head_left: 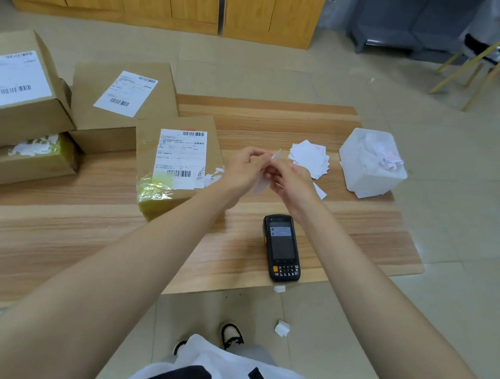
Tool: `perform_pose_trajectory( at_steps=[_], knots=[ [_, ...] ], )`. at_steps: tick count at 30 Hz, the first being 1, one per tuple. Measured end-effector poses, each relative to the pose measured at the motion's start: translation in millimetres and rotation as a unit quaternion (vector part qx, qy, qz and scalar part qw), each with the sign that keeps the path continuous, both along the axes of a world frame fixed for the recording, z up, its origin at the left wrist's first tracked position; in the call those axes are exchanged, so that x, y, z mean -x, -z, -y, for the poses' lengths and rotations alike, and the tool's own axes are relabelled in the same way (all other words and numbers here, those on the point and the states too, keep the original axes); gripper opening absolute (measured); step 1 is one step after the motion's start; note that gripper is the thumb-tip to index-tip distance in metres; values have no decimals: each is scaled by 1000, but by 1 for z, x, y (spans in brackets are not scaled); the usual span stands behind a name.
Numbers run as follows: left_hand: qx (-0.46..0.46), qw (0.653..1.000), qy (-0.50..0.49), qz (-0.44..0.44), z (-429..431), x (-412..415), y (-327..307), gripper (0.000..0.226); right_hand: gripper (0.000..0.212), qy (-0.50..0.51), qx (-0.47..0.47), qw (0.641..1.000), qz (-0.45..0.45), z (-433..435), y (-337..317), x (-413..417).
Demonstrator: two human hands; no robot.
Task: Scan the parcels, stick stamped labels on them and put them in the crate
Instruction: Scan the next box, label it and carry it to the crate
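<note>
Both arms reach out over the wooden counter (79, 231). My left hand (245, 165) and right hand (289, 177) meet in the air just right of the nearest parcel (176, 161). The fingers (257, 155) of both hands are curled and pinched on one small white label (260, 186). One corner of it sticks up above the knuckles and the rest hangs down between the hands. I cannot tell whether it carries a stamp. The nearest parcel is a cardboard box lying flat, shipping sheet face up, yellowish tape at its near corner. Three more cardboard boxes sit to its left: one behind it (121, 95), and one (12, 87) stacked on a flatter box (18, 167). A loose pile of labels (309, 158) lies just beyond my right hand. Right of that pile stands a white tub (371, 165) with crumpled paper inside. The handheld scanner (282, 247) lies flat near the front edge of the counter, under my right forearm, screen up and lit. A paper scrap (282, 328) lies on the tiled floor below it.
</note>
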State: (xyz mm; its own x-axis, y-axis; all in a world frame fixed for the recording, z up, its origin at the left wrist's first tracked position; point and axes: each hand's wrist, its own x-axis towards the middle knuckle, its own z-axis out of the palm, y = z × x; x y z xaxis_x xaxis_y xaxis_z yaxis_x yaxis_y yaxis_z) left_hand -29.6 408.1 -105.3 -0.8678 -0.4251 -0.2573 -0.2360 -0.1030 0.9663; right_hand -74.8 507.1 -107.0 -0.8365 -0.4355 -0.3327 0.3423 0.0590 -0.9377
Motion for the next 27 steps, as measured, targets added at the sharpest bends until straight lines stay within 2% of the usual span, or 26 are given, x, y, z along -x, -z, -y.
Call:
perform_pose_trajectory(
  at_steps=[5,7,9,13,17,20,24,27],
  knots=[
    [140,990,-27,2,-2,9,1,14,16,14,-39,999,-28,-8,7,8],
    [210,977,-41,10,-2,15,2,14,20,20,-45,998,-29,-11,11,14],
    [244,968,-48,19,-2,24,3,16,24,34,-50,998,-30,-15,13,20],
    [229,968,-89,43,-10,46,6,16,27,75,-48,996,-24,-33,14,44],
    [201,969,-136,49,-26,75,7,24,23,79,-59,995,-19,-60,16,85],
    [194,962,-178,73,-31,98,12,31,25,122,-72,990,-8,-87,20,121],
    [209,958,-166,102,-37,122,22,34,27,193,-111,975,-17,-130,33,170],
    [201,960,-156,113,-53,139,32,32,13,239,-118,964,-6,-151,42,201]
  ],
)
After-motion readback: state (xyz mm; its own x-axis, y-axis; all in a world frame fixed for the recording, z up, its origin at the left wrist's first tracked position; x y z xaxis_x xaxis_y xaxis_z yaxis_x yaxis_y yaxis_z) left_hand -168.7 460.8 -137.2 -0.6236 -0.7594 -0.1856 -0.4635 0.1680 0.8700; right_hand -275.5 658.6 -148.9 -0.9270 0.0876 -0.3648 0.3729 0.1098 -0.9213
